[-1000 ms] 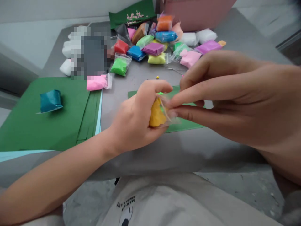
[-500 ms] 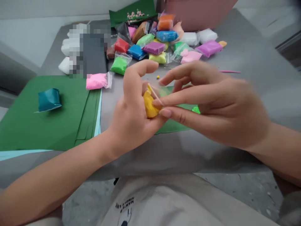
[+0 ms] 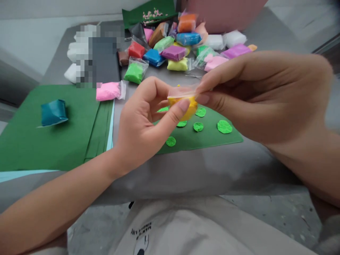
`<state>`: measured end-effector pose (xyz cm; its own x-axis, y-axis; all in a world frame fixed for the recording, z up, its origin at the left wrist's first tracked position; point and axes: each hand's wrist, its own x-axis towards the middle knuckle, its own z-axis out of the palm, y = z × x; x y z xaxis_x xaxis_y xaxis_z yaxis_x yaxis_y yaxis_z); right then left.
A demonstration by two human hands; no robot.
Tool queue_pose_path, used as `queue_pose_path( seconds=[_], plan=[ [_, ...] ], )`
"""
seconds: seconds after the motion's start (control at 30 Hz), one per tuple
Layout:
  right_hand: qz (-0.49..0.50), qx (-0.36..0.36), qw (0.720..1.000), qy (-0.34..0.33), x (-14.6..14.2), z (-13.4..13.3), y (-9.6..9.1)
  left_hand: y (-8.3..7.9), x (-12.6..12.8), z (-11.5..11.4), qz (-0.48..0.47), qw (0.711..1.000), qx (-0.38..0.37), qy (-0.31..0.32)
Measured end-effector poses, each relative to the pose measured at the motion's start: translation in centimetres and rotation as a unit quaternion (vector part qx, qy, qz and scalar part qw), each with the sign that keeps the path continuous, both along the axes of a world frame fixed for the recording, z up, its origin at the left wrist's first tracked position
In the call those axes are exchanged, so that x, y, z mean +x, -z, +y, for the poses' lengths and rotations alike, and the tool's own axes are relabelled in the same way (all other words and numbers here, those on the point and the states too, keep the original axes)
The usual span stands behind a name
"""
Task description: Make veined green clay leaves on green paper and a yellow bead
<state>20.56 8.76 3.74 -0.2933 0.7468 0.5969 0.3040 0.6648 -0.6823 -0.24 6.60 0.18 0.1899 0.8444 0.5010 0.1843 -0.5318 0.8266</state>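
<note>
Between my hands, above the table, is a small clear zip bag of yellow clay, its zip edge upward. My left hand grips the bag's near side with the thumb across its front. With thumb and forefinger, my right hand pinches the bag's upper right corner. Beneath them lies a green sheet bearing several flat bright-green clay discs with creased surfaces. A tiny yellow bit shows just behind the bag, mostly hidden by it.
Several bags of coloured clay, among them a purple one, are heaped at the back. A pink bag and a teal packet lie on the left by green sheets. A dark flat object stands beyond. A pink box is behind.
The yellow clay bag has been turned upright and moved right. My right hand has shifted from its front to its upper corner, and more green discs now show beneath.
</note>
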Motion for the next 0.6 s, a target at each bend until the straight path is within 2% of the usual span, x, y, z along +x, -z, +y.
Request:
queue_pose_path(
  seconds=[0.17,0.27,0.33,0.43,0.6],
  plan=[
    [0.032,0.001,0.999,0.026,0.1,0.1,-0.1,0.3,-0.2,0.5,-0.004,0.997,0.069,-0.025],
    [0.045,-0.023,0.999,0.004,0.3,0.2,0.0,0.4,-0.5,1.1,0.033,0.985,0.158,-0.053],
    [0.063,-0.019,0.998,-0.014,0.2,0.3,0.1,0.2,-0.7,1.1,0.048,0.979,0.186,-0.064],
    [0.066,0.006,0.997,-0.031,-0.1,0.5,0.3,-0.3,-0.7,0.8,0.053,0.982,0.167,-0.065],
    [-0.037,0.043,0.995,-0.078,0.0,1.2,0.5,-0.6,-0.5,0.5,0.076,0.984,0.149,-0.056]
  ],
)
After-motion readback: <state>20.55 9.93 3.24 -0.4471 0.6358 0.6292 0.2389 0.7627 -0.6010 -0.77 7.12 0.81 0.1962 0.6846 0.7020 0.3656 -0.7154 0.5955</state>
